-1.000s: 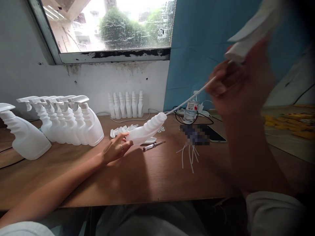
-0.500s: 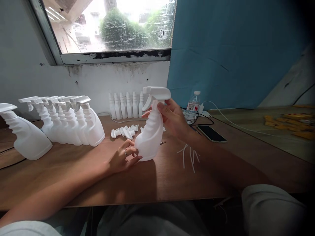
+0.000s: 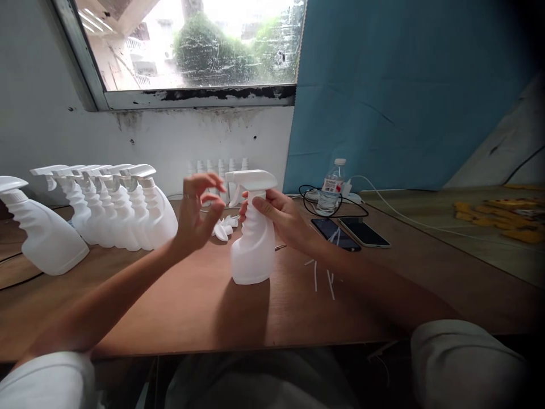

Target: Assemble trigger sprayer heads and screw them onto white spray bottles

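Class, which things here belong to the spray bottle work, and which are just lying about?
Likely part of the work:
Spray bottle in right hand
Spray bottles at left
Loose white parts
Thin white tubes
Bottles by the wall

Apparently just lying about:
Phones
Water bottle

Brown tabletop (image 3: 187,318) below the grip, white wall (image 3: 221,133) behind, grimy daylit window (image 3: 238,57) above-left, blue sheet (image 3: 374,102) up-right.

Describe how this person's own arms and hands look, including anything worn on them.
The left hand and right hand are ungloved. The left sleeve and right sleeve are short, loose and pale greyish white, with no markings visible, leaving both forearms uncovered.
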A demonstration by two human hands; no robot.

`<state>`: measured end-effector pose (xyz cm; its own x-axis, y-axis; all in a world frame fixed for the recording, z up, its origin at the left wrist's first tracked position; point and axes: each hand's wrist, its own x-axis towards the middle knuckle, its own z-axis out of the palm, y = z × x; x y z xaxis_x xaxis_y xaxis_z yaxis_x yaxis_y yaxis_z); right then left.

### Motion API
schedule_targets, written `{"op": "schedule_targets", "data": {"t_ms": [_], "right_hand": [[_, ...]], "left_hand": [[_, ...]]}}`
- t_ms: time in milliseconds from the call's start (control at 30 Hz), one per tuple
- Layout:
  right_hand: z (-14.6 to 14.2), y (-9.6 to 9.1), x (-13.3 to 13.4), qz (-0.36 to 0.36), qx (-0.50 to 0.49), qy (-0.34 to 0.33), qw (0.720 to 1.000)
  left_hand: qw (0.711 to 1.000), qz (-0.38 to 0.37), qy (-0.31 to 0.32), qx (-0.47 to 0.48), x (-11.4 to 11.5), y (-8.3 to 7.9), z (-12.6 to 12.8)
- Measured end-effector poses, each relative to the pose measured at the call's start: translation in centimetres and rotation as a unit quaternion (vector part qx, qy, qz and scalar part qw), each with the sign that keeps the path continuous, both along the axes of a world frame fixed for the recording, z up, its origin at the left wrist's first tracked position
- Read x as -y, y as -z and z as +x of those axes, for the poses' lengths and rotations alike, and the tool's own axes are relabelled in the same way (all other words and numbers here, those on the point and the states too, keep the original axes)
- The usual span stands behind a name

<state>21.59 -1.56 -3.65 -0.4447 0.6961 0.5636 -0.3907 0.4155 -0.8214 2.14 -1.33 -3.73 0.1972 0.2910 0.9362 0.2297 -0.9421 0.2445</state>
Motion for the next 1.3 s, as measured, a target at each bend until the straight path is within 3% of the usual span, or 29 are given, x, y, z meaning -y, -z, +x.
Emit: {"op": "schedule_targets", "data": {"t_ms": [67,133,233,433,600,767,933,1067,1233,1300], "right_hand": [[0.0,-0.1,0.0,-0.006,0.009,0.017,1.0],[-0.1,-0.2,-0.1,-0.011,0.018,0.033,0.999],[-0.1,-0.2,-0.3,-0.006,0.029,0.042,0.999],[0.2,0.0,-0.4,-0.014,0.0,-0.039,0.999],[0.0,0.2,-0.5,-0.013,-0.001,0.019,1.0],[0.2,0.0,-0.4,-0.023,0.001,-0.039,0.999],[0.4,-0.4,-0.4,-0.01,0.04,-0.006,0.999],[0.3,-0.7,-0.4,-0.013,0.037,-0.043,0.998],[0.1,-0.7,-0.1,0.013,0.057,0.024,0.998],[0.1,-0.7,-0.2,0.014,0.047,-0.012,0.999]], "left_hand": [[0.999,0.026,-0.034,-0.012,0.2,-3.4,0.7],[0.994,0.017,-0.076,-0.081,0.6,-5.9,1.2],[0.981,0.006,-0.111,-0.16,1.0,-7.5,1.5],[0.984,-0.019,-0.102,-0.142,0.9,-7.0,0.8],[0.99,-0.02,-0.059,-0.127,0.5,-6.9,0.9],[0.99,0.009,-0.064,-0.125,0.6,-6.9,1.6],[0.988,0.023,-0.069,-0.137,1.0,-6.9,1.6],[0.988,0.014,-0.065,-0.143,1.0,-6.9,1.5],[0.988,0.018,-0.058,-0.141,1.1,-6.9,1.7],[0.988,0.02,-0.065,-0.142,1.3,-6.9,1.8]]}}
